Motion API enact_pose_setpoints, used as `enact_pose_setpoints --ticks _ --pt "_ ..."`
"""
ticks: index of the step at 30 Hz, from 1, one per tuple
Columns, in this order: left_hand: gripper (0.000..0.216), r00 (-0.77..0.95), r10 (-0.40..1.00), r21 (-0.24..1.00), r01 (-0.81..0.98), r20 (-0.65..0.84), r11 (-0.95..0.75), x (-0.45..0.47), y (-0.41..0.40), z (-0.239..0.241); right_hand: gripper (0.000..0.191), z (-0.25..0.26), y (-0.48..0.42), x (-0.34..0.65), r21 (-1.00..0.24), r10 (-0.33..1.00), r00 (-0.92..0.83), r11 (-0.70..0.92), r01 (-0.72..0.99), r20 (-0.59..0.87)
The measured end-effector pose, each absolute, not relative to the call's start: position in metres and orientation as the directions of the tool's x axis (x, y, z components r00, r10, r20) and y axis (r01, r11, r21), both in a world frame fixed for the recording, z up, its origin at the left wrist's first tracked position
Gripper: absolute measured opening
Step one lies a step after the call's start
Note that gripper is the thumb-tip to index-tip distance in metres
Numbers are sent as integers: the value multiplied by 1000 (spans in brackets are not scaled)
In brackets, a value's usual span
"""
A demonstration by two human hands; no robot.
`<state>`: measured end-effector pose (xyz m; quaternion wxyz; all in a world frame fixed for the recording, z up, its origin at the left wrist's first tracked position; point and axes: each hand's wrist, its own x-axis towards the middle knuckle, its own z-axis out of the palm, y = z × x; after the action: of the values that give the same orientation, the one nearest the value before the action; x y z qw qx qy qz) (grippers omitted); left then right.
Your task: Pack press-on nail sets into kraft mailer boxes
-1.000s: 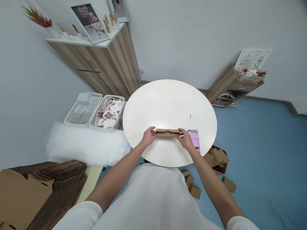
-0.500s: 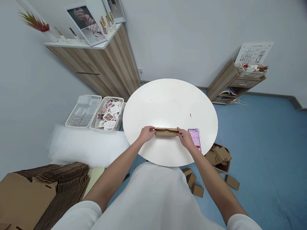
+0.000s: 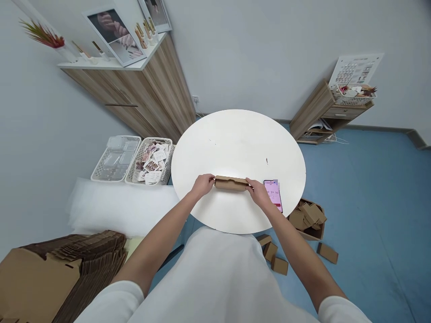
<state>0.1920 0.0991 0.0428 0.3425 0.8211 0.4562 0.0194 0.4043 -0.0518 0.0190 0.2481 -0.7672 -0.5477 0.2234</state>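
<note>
A small flat brown cardboard box (image 3: 230, 183) rests on the round white table (image 3: 239, 143), near its front edge. My left hand (image 3: 202, 185) grips the box's left end with curled fingers. My right hand (image 3: 257, 193) grips its right end the same way. A phone (image 3: 273, 194) with a lit pink screen lies on the table just right of my right hand.
Two white baskets (image 3: 134, 158) stand left of the table, one with clear trays, one with small cards. A stack of flat cardboard (image 3: 57, 269) lies at lower left. Folded brown boxes (image 3: 308, 217) fill a carton and dot the blue floor. Wooden cabinets stand behind.
The box and both hands have shifted slightly left on the table. The camera has tilted a little; the grip looks the same.
</note>
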Motion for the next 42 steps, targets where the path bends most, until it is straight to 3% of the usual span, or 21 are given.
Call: enact_pose_setpoints --ticks 3,10,15,29,34,42 --pt "24 604 746 598 718 -280 -357 194 102 47 37 20 -50 405 -603 947 306 -300 739 -97" --pt "22 513 723 620 771 -464 -149 195 115 56 38 22 -46 406 -581 948 299 -307 754 -113" --pt "22 514 693 633 767 -505 -107 197 119 58 38 24 -43 405 -579 951 287 -299 758 -115" --pt "26 645 691 515 734 -325 -443 194 116 62 37 26 -38 402 -573 959 264 -277 772 -108" --pt "31 613 726 460 766 -313 -448 194 115 63 39 24 -37 401 -568 957 267 -282 773 -112" --pt "27 693 654 617 666 -304 -419 185 113 58 39 27 -37 398 -556 954 269 -295 777 -131"
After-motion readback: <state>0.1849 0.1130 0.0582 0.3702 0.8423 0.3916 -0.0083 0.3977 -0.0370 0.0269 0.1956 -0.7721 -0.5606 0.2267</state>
